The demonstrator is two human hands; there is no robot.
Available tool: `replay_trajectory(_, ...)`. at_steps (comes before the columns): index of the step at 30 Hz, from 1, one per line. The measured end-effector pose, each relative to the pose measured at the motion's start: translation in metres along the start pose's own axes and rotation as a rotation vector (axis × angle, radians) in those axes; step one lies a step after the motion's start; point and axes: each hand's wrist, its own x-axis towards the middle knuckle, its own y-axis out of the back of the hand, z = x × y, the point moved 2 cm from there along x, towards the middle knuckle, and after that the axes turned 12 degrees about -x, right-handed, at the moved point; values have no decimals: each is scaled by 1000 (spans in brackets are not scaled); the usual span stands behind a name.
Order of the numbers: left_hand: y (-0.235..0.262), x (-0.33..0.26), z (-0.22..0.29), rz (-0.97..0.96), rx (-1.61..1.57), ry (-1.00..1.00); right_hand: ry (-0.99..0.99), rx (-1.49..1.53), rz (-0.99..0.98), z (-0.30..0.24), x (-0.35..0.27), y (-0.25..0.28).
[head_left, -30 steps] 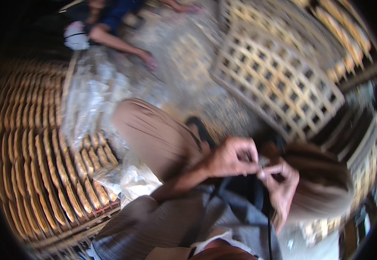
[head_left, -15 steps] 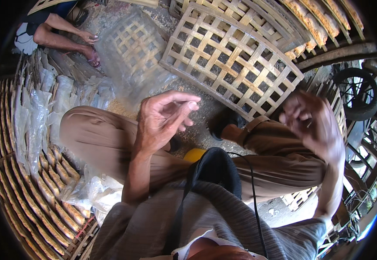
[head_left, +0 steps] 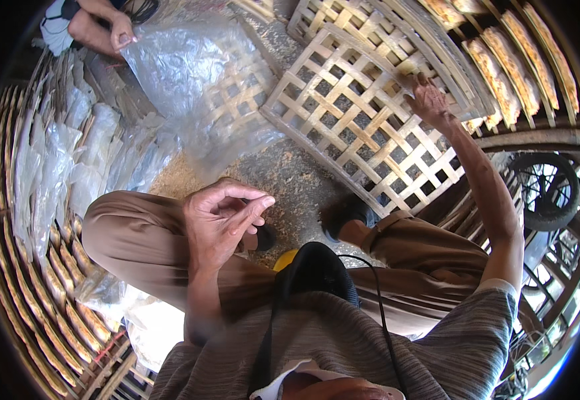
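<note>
The right hand (head_left: 428, 100), arm stretched forward, lies with fingers spread and palm down on the far right edge of a square bamboo lattice tray (head_left: 363, 113); it closes on nothing. This tray leans tilted on the ground ahead of the person's knees, its near corner toward a dark shoe (head_left: 344, 215), and its far edge overlaps a stack of further lattice trays (head_left: 370, 27). The left hand (head_left: 222, 223) is raised above the left knee, fingers half curled and thumb meeting the fingertips; whether anything small is pinched there cannot be told. Between the tray and the knees lies a patch of bare, gritty ground (head_left: 290, 180), the only open room within reach. To the upper right, long racks (head_left: 503, 60) carry rows of flat, golden-brown pieces. To the left, a curved slatted rack (head_left: 30, 287) holds similar brown pieces in rows, partly covered by clear plastic bags (head_left: 56, 173) heaped along its inner edge. A large clear plastic sheet (head_left: 183, 73) spreads over another lattice at upper centre; a second person's hand (head_left: 122, 33) grips its upper left corner. At the right rim stands a dark wheel (head_left: 546, 190) behind a wooden bar. A black strap and cable (head_left: 316, 280) hang across the person's striped shirt.
</note>
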Motion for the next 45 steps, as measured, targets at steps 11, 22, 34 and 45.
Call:
replay_trajectory(11, 6, -15, 1, 50, 12, -5, -184, 240, -52, 9, 8, -1)
replay_trajectory(22, 21, -10, 16, 22, -53, -33, -524, 1011, -333, -29, 26, 183)
replay_trajectory(34, 2, 51, 131, -94, 22, -441, -796, 1136, 239, 0, 7, 318)
replay_trajectory(45, -3, 88, 77, -53, -435, -232, -850, 1641, 298, -30, -14, 332)
